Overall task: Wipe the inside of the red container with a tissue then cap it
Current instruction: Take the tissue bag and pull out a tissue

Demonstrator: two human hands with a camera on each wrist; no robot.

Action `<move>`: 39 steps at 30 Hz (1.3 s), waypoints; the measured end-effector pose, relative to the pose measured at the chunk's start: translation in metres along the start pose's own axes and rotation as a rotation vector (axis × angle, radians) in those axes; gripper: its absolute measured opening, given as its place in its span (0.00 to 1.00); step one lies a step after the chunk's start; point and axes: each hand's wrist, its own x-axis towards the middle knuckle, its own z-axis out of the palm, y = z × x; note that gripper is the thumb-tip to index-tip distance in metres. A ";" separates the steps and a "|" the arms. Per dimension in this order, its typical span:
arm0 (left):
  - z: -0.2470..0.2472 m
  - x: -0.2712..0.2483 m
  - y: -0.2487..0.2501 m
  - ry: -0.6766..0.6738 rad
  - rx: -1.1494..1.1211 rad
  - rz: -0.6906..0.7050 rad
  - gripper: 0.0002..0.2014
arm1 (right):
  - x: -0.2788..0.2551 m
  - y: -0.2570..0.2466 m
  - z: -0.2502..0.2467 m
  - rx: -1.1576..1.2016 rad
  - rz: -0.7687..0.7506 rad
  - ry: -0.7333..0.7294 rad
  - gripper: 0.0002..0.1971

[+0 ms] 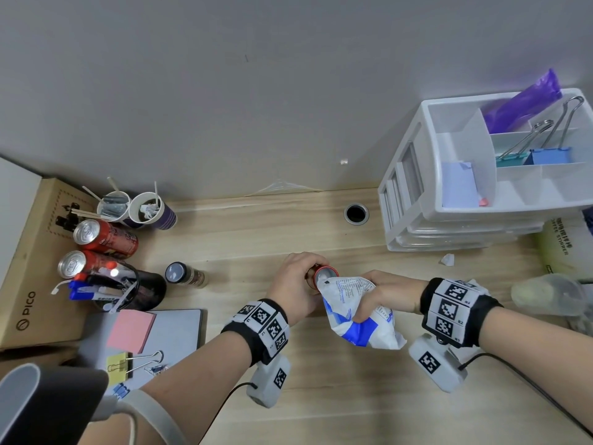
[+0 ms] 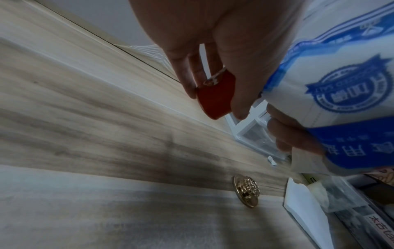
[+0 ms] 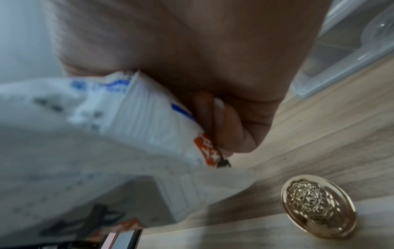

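Note:
My left hand (image 1: 298, 281) grips the small red container (image 1: 324, 273) just above the wooden desk (image 1: 256, 239), its open mouth tipped to the right. In the left wrist view the container's red base (image 2: 213, 96) shows between thumb and fingers. My right hand (image 1: 382, 297) clutches a crumpled white-and-blue printed pouch (image 1: 356, 313), and the pouch's upper corner lies over the container's mouth. An ornate gold cap (image 3: 317, 205) lies on the desk below my hands, hidden in the head view. What is inside the container is hidden.
A white drawer organiser (image 1: 449, 220) stands at the back right, with a white scrap (image 1: 447, 260) in front of it. Soda cans (image 1: 102, 239), paper cups, a pen holder (image 1: 147, 293), a small jar (image 1: 183, 274) and a notebook (image 1: 179, 329) crowd the left. A cable hole (image 1: 356, 213) sits behind.

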 end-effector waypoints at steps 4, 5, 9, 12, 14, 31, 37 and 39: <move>0.000 -0.001 0.001 -0.006 0.002 0.007 0.26 | 0.000 0.000 0.001 -0.010 -0.001 0.002 0.19; 0.000 -0.001 0.001 -0.009 0.005 0.006 0.26 | 0.000 0.000 0.001 -0.008 0.002 0.002 0.18; 0.000 -0.002 0.000 -0.015 0.019 0.000 0.27 | 0.001 0.000 0.002 -0.010 0.008 0.000 0.16; 0.000 -0.002 0.000 -0.015 0.025 0.000 0.27 | 0.001 0.000 0.002 -0.020 0.015 -0.001 0.17; 0.000 -0.002 0.000 -0.010 0.028 0.002 0.28 | 0.001 -0.001 0.002 -0.026 0.021 -0.003 0.20; -0.002 -0.004 0.005 -0.026 0.025 -0.004 0.28 | 0.001 -0.003 0.002 -0.048 0.041 0.008 0.21; -0.003 -0.004 0.007 -0.024 0.038 -0.004 0.28 | 0.001 -0.004 0.001 -0.046 0.052 0.013 0.21; -0.003 -0.004 0.008 -0.026 0.048 0.003 0.28 | 0.002 -0.006 0.001 -0.046 0.059 0.014 0.21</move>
